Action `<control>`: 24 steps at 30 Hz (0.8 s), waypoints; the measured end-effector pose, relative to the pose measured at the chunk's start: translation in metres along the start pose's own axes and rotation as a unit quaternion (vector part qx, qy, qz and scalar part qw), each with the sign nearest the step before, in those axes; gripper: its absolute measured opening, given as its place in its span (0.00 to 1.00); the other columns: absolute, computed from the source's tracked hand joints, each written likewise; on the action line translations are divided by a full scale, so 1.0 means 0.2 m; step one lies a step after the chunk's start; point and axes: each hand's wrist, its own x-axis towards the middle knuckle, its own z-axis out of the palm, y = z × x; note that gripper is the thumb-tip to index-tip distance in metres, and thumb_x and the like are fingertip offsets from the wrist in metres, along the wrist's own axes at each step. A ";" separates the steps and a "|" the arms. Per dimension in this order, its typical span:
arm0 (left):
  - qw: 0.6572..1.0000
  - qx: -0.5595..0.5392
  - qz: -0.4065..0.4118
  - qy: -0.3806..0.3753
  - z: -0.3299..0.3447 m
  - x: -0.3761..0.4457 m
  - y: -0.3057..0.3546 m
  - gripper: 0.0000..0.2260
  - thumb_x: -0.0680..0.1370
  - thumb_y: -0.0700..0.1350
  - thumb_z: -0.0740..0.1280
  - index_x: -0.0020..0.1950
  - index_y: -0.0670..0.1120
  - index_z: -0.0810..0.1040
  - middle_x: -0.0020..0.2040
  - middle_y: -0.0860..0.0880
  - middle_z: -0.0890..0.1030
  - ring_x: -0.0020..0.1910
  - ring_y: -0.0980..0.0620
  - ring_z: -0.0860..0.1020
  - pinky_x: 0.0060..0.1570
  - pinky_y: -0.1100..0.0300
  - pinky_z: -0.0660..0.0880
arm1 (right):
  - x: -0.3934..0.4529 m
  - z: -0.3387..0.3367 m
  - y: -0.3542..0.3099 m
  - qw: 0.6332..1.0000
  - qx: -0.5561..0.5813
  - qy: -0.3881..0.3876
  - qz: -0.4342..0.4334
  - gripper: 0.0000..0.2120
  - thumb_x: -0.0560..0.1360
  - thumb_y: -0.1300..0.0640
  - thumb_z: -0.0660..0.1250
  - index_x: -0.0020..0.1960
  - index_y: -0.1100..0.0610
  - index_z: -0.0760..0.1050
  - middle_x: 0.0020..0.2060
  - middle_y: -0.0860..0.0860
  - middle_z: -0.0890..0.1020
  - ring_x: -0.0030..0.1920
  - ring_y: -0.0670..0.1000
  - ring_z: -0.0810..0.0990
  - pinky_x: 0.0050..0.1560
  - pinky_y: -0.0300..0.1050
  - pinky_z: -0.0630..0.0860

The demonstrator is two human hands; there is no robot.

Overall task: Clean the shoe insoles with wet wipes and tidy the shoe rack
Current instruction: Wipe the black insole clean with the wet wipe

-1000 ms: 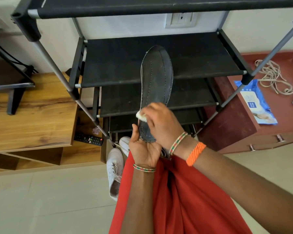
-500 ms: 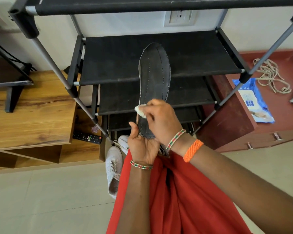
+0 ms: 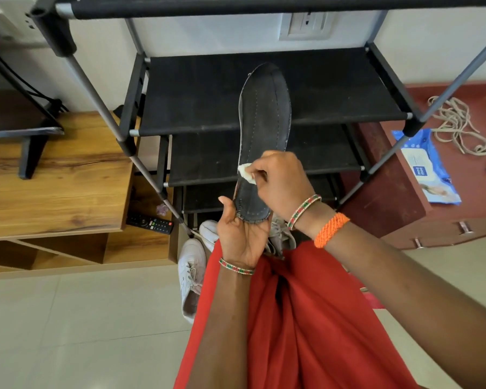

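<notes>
Both hands work 1 dark insole point(image 3: 264, 113): left hand point(image 3: 243, 234) grips its heel at 6 o'clock, right hand point(image 3: 282, 183) pinches a wet wipe point(image 3: 246, 172) against its left edge. Long axis runs toward 12 o'clock, over the shoe rack point(image 3: 197, 91); the uncleaned toe lies ahead of the right hand.

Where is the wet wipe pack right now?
In the head view the wet wipe pack lies at right on the red-brown cabinet, beside the shoe rack and just below a loose rope.
</notes>
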 end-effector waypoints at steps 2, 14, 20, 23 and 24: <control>1.000 0.016 0.000 0.002 -0.02 -0.01 0.02 0.26 0.76 0.59 0.56 0.64 0.40 0.74 0.60 0.43 0.77 0.62 0.47 0.73 0.65 0.55 0.67 | -0.03 0.01 -0.02 1.000 0.011 -0.021 -0.017 0.07 0.70 0.66 0.67 0.44 0.60 0.83 0.39 0.53 0.80 0.41 0.54 0.80 0.40 0.48 0.77; 0.999 -0.029 0.014 0.002 0.01 -0.03 0.04 0.28 0.74 0.56 0.59 0.63 0.35 0.75 0.65 0.39 0.75 0.63 0.43 0.75 0.66 0.47 0.67 | 0.09 -0.05 0.07 0.999 -0.020 -0.019 -0.035 0.11 0.72 0.68 0.65 0.50 0.57 0.80 0.46 0.53 0.79 0.47 0.54 0.78 0.47 0.51 0.77; 0.999 -0.039 0.000 -0.002 -0.02 -0.05 0.06 0.25 0.73 0.57 0.60 0.51 0.36 0.81 0.49 0.40 0.82 0.50 0.45 0.82 0.53 0.53 0.78 | -0.12 0.01 0.01 0.980 0.054 -0.154 -0.110 0.09 0.67 0.67 0.64 0.42 0.56 0.77 0.41 0.50 0.76 0.43 0.48 0.72 0.45 0.46 0.72; 0.999 -0.022 -0.011 0.032 -0.03 -0.04 0.04 0.28 0.77 0.60 0.54 0.45 0.37 0.80 0.43 0.42 0.82 0.45 0.47 0.82 0.46 0.56 0.80 | -0.18 -0.01 0.01 0.962 0.051 -0.219 -0.154 0.07 0.66 0.66 0.65 0.41 0.57 0.76 0.39 0.50 0.75 0.43 0.48 0.71 0.43 0.42 0.70; 0.999 -0.018 -0.011 0.040 -0.01 -0.04 0.03 0.28 0.78 0.61 0.53 0.48 0.37 0.79 0.45 0.42 0.81 0.46 0.47 0.81 0.48 0.55 0.80 | -0.16 -0.03 0.03 0.960 0.044 -0.223 -0.165 0.06 0.66 0.66 0.65 0.40 0.58 0.76 0.38 0.50 0.75 0.42 0.47 0.70 0.43 0.42 0.70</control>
